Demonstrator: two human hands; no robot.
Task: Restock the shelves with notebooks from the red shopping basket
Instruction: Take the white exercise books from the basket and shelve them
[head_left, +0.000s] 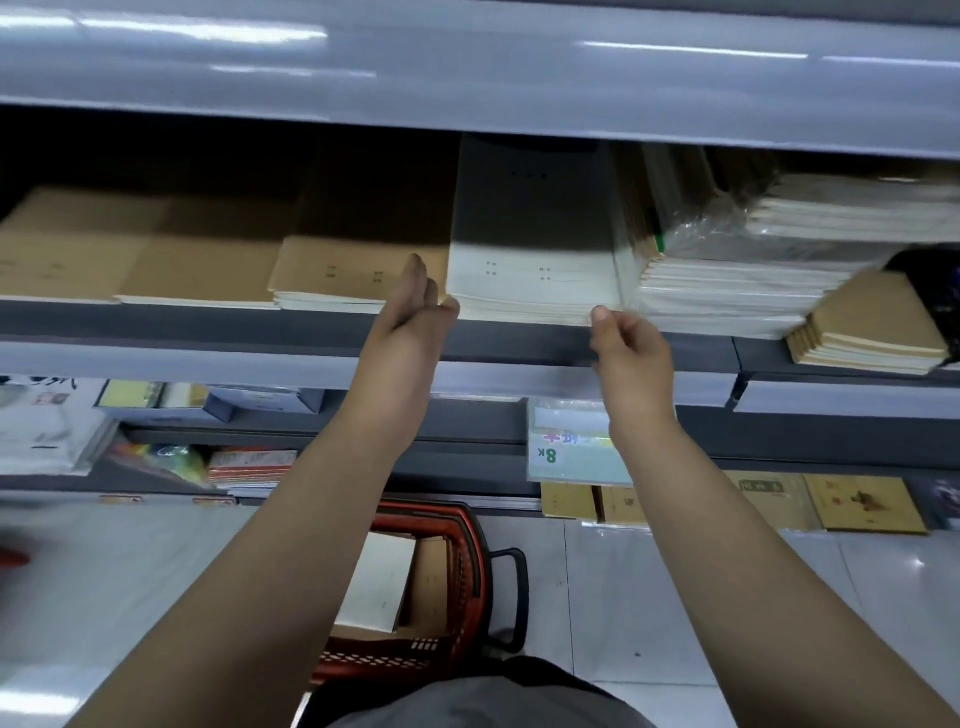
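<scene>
A stack of white notebooks (530, 280) lies on the grey shelf (208, 322), between a stack of brown notebooks (353, 275) and wrapped bundles. My left hand (415, 306) is flat, its straight fingers against the white stack's left front corner. My right hand (621, 338) has curled fingers, and its thumb touches the stack's right front corner. The red shopping basket (467, 571) stands on the floor below, between my arms, with white and brown notebooks (379, 582) inside.
Plastic-wrapped notebook bundles (753, 280) and a tilted brown stack (867, 332) fill the shelf's right side. Flat brown covers (130, 249) lie at the left. An upper shelf (467, 67) hangs overhead. Lower shelves carry assorted stationery (249, 465). Grey tiled floor (649, 597) surrounds the basket.
</scene>
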